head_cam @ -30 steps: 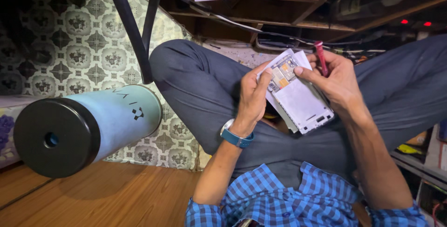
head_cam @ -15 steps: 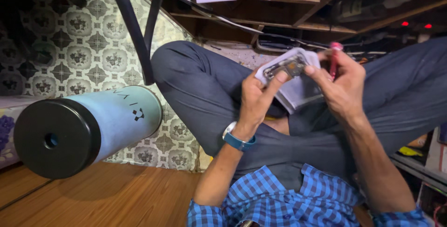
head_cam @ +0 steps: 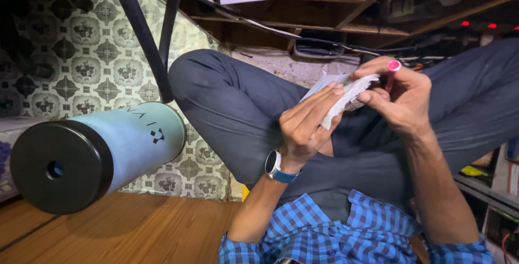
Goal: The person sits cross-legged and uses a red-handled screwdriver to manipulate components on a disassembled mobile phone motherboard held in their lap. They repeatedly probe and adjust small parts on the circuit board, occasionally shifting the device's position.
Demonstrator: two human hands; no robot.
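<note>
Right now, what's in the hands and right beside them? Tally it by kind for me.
Pale flat packet, held edge-on between left hand and right hand: 1
Pink-tipped pen in the right hand: 1
Wristwatch on the left wrist: 1
Light blue bottle with black cap: 1
Total: 4

Both hands [head_cam: 308, 126] [head_cam: 397, 99] grip pale flat packet [head_cam: 346, 93]; right holds pink-capped pen [head_cam: 392, 72].

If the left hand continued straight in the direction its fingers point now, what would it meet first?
The left hand points its fingers up and to the right in the picture, along the white packet it already touches. Just beyond lies the right hand, which holds a pink-capped pen; probably that hand comes first, though depth is unclear.
</note>
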